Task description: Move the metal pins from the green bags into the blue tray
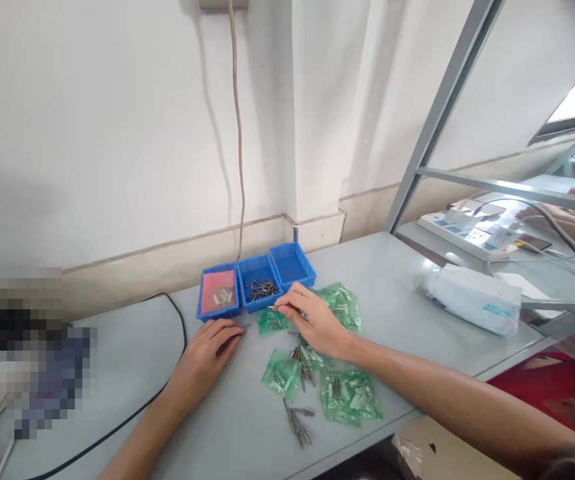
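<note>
My left hand [211, 348] rests on the table just in front of the blue bins, thumb and fingers pinched around a thin metal pin [246, 328]. Between the fingertips of my right hand [313, 321] is a small metal pin [271, 307], held close to the front edge of the middle blue bin [262, 305]. Many short metal pins [263, 289] lie in that bin. Under and around my right hand are green plastic bags [350, 398] with metal pieces inside. Loose metal rods with thicker ends [297, 425] lie nearer the table's front edge.
The left blue bin [219, 316] holds a pink sheet and a small clear bag; a third blue bin [292, 261] stands at the right. A black cable [183, 327] crosses the table. On the right are a white soft pack [472, 299], a metal frame [430, 133] and another person's arm [567, 227].
</note>
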`<state>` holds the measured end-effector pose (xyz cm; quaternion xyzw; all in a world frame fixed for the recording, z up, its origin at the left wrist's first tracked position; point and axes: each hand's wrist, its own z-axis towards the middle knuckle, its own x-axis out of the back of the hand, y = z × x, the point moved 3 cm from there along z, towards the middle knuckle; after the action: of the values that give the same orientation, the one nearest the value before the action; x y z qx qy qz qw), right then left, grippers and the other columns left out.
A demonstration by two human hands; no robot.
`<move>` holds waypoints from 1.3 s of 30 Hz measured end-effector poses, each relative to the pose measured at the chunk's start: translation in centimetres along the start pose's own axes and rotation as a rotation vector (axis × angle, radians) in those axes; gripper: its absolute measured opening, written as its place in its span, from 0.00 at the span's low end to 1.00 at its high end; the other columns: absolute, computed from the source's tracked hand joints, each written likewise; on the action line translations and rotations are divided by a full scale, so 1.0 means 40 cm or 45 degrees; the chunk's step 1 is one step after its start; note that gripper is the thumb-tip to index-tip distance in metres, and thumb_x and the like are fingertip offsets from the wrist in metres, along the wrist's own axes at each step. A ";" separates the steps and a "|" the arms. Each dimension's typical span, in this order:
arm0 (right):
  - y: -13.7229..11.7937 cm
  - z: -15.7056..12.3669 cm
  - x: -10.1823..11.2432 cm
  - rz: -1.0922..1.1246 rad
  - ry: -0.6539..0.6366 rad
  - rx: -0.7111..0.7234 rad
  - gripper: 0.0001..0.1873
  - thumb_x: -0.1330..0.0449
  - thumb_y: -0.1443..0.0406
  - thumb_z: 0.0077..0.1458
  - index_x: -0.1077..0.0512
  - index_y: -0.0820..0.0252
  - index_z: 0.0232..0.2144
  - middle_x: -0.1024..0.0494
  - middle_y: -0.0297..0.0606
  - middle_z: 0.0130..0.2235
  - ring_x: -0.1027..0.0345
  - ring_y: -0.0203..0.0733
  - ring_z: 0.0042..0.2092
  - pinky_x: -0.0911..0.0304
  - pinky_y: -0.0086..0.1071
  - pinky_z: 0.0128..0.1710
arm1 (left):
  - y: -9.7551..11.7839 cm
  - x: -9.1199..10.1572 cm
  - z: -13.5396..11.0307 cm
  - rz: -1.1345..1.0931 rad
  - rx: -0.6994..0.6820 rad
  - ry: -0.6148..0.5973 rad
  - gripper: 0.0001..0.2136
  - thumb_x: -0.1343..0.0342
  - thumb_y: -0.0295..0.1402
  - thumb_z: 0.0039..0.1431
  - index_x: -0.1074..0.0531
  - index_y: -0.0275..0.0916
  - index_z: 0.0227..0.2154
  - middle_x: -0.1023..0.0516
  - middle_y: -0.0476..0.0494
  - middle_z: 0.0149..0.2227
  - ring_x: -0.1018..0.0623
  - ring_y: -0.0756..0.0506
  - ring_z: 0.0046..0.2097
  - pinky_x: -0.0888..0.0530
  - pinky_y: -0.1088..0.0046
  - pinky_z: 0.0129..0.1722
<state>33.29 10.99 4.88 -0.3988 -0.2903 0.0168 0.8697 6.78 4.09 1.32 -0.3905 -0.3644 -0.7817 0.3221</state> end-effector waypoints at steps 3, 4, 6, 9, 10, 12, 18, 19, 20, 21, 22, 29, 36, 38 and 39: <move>0.001 0.000 0.001 0.000 0.015 -0.012 0.08 0.43 0.66 0.73 0.23 0.55 0.46 0.29 0.37 0.39 0.33 0.40 0.40 0.36 0.34 0.41 | -0.002 -0.002 -0.001 -0.002 0.010 -0.012 0.10 0.47 0.35 0.75 0.23 0.45 0.51 0.20 0.44 0.51 0.22 0.44 0.52 0.25 0.64 0.54; 0.003 0.000 0.000 -0.001 0.023 -0.017 0.08 0.42 0.67 0.72 0.23 0.55 0.45 0.29 0.36 0.39 0.33 0.40 0.40 0.36 0.34 0.40 | -0.003 -0.002 -0.001 -0.002 0.013 -0.014 0.10 0.47 0.35 0.75 0.23 0.45 0.51 0.20 0.44 0.51 0.22 0.43 0.52 0.24 0.64 0.54; 0.004 0.001 0.001 -0.005 0.043 -0.019 0.07 0.41 0.68 0.71 0.22 0.55 0.43 0.29 0.36 0.38 0.33 0.41 0.40 0.37 0.34 0.40 | -0.004 -0.002 -0.002 -0.006 0.014 -0.016 0.10 0.47 0.35 0.75 0.23 0.46 0.51 0.20 0.44 0.51 0.22 0.43 0.52 0.24 0.64 0.54; 0.004 0.003 0.003 0.000 0.063 -0.026 0.06 0.40 0.69 0.70 0.23 0.55 0.40 0.28 0.36 0.37 0.34 0.43 0.42 0.38 0.34 0.41 | -0.004 -0.003 -0.003 -0.009 0.018 -0.019 0.09 0.47 0.35 0.74 0.24 0.46 0.51 0.20 0.44 0.51 0.22 0.43 0.52 0.25 0.63 0.54; 0.004 0.004 0.003 0.009 0.064 -0.035 0.06 0.40 0.69 0.70 0.24 0.55 0.39 0.28 0.36 0.37 0.34 0.42 0.41 0.38 0.34 0.41 | -0.004 -0.003 -0.003 -0.009 0.019 -0.018 0.09 0.47 0.35 0.74 0.23 0.46 0.51 0.20 0.44 0.51 0.22 0.43 0.52 0.25 0.63 0.54; 0.004 0.005 0.003 0.043 0.062 -0.070 0.06 0.40 0.69 0.70 0.24 0.56 0.39 0.28 0.35 0.37 0.34 0.41 0.40 0.39 0.34 0.40 | -0.003 -0.002 -0.002 -0.010 0.014 -0.014 0.09 0.47 0.35 0.74 0.23 0.45 0.51 0.20 0.44 0.51 0.22 0.44 0.52 0.24 0.64 0.54; 0.027 0.009 -0.007 0.461 0.027 -0.335 0.11 0.41 0.56 0.71 0.27 0.57 0.40 0.27 0.34 0.35 0.36 0.39 0.35 0.41 0.33 0.35 | 0.002 0.001 0.003 -0.004 0.002 -0.006 0.10 0.47 0.36 0.74 0.22 0.45 0.50 0.20 0.44 0.50 0.21 0.44 0.51 0.24 0.64 0.53; 0.033 0.009 -0.011 0.579 0.002 -0.411 0.14 0.41 0.53 0.70 0.27 0.58 0.39 0.27 0.34 0.35 0.37 0.38 0.33 0.42 0.32 0.33 | 0.003 0.002 0.003 -0.002 0.000 -0.003 0.10 0.47 0.36 0.75 0.22 0.45 0.50 0.20 0.44 0.50 0.21 0.44 0.51 0.24 0.64 0.53; 0.039 0.010 -0.014 0.694 -0.022 -0.492 0.17 0.40 0.51 0.69 0.27 0.58 0.38 0.27 0.34 0.34 0.38 0.36 0.30 0.44 0.32 0.31 | 0.003 0.002 0.003 0.000 0.000 -0.001 0.10 0.47 0.36 0.75 0.22 0.45 0.50 0.19 0.44 0.50 0.21 0.43 0.51 0.23 0.64 0.53; 0.043 0.010 -0.017 0.810 -0.041 -0.568 0.19 0.38 0.49 0.67 0.27 0.59 0.37 0.27 0.33 0.33 0.39 0.35 0.28 0.45 0.31 0.30 | 0.003 0.003 0.003 0.004 0.003 0.001 0.10 0.48 0.36 0.75 0.22 0.45 0.50 0.19 0.44 0.50 0.21 0.43 0.51 0.23 0.64 0.53; 0.045 0.009 -0.019 0.920 -0.056 -0.635 0.20 0.36 0.49 0.65 0.27 0.60 0.36 0.28 0.33 0.32 0.41 0.33 0.27 0.47 0.31 0.29 | 0.003 0.003 0.002 0.007 0.007 0.002 0.10 0.48 0.36 0.75 0.22 0.45 0.50 0.19 0.44 0.51 0.21 0.43 0.51 0.23 0.64 0.53; 0.038 0.004 -0.024 1.409 -0.177 -0.813 0.19 0.32 0.51 0.63 0.28 0.60 0.36 0.35 0.28 0.27 0.50 0.30 0.26 0.52 0.28 0.29 | -0.004 -0.001 -0.002 0.005 0.019 -0.028 0.10 0.48 0.36 0.75 0.23 0.46 0.51 0.20 0.44 0.52 0.22 0.43 0.52 0.24 0.63 0.54; 0.046 0.007 -0.022 0.967 -0.072 -0.652 0.17 0.36 0.51 0.66 0.31 0.58 0.39 0.29 0.30 0.33 0.44 0.31 0.26 0.48 0.29 0.27 | 0.002 0.003 0.002 0.011 0.014 -0.014 0.10 0.48 0.36 0.75 0.22 0.46 0.50 0.20 0.44 0.51 0.21 0.43 0.51 0.24 0.64 0.52; 0.037 0.008 -0.016 0.692 -0.040 -0.523 0.14 0.38 0.53 0.68 0.31 0.57 0.40 0.29 0.31 0.34 0.40 0.34 0.29 0.44 0.31 0.29 | 0.001 0.002 0.002 0.007 0.007 -0.013 0.10 0.48 0.36 0.75 0.22 0.46 0.50 0.20 0.44 0.51 0.21 0.43 0.51 0.24 0.64 0.53; 0.031 0.007 -0.012 0.555 -0.023 -0.451 0.11 0.39 0.55 0.69 0.30 0.56 0.40 0.29 0.31 0.34 0.39 0.35 0.31 0.42 0.31 0.31 | 0.000 0.001 0.002 0.006 0.006 -0.013 0.10 0.48 0.36 0.75 0.22 0.46 0.50 0.20 0.44 0.51 0.21 0.43 0.51 0.24 0.63 0.53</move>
<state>32.99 11.90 3.89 -0.5974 -0.2039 0.1561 0.7597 6.80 4.13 1.40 -0.3946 -0.3670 -0.7781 0.3228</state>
